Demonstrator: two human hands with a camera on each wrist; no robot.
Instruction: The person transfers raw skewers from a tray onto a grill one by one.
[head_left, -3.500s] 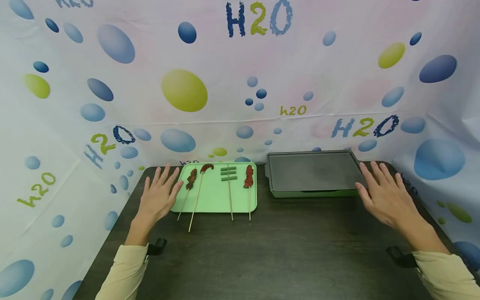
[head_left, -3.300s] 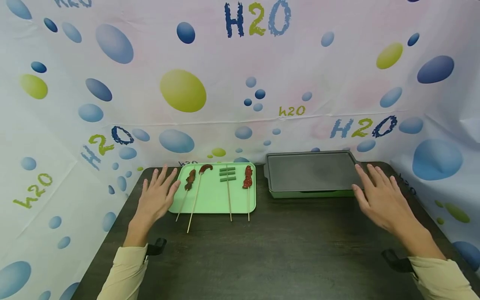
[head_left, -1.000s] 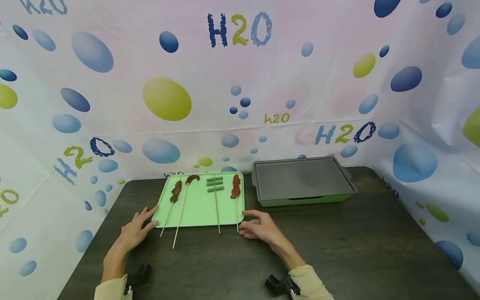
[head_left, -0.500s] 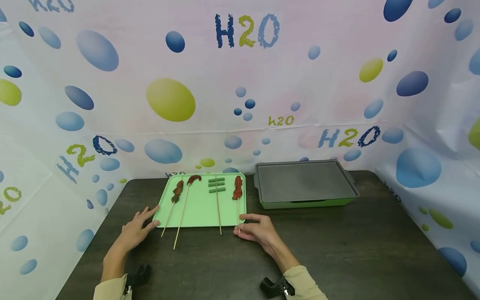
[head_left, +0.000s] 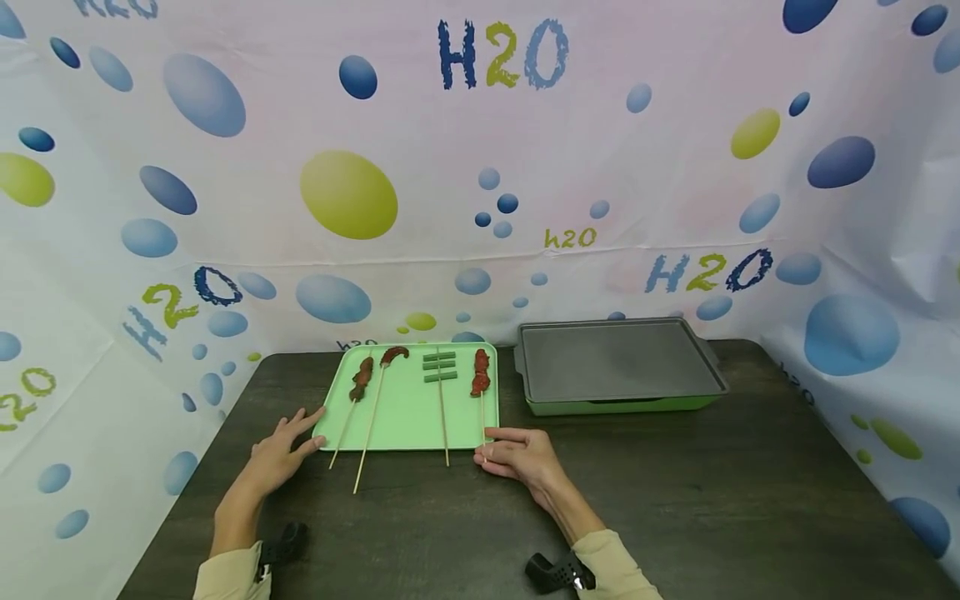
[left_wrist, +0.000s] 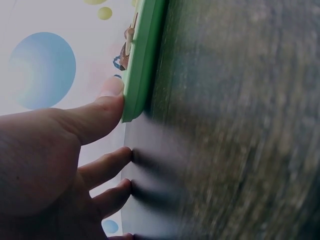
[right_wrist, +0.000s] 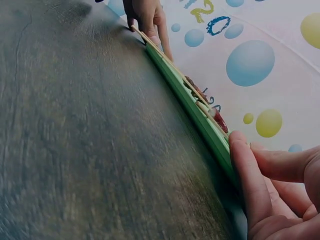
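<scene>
A light green tray (head_left: 405, 417) lies on the dark table, bearing several skewers. Their sticks overhang its front edge. From left to right they carry brown meat pieces (head_left: 362, 379), a curled reddish-brown tentacle-like piece (head_left: 393, 355), green bars (head_left: 439, 367) and red meat chunks (head_left: 481, 372). At the tray's front left corner, my left hand (head_left: 276, 460) touches the rim with thumb and fingertip, its fingers spread. My right hand (head_left: 528, 460) is at the front right corner, where thumb and fingers pinch the lower stick of the red meat skewer. That stick's end is partly hidden by the fingers.
A rectangular grill (head_left: 622, 362) with a flat grey plate and green base stands just right of the tray. Behind the table (head_left: 675, 500) hangs a white backdrop (head_left: 600, 150) printed with bubbles, which also closes off both sides.
Both hands have come down to the tray's front corners, the right one leftward from beside the grill. Over the last second, the right fingers have closed around the red meat skewer's stick.
</scene>
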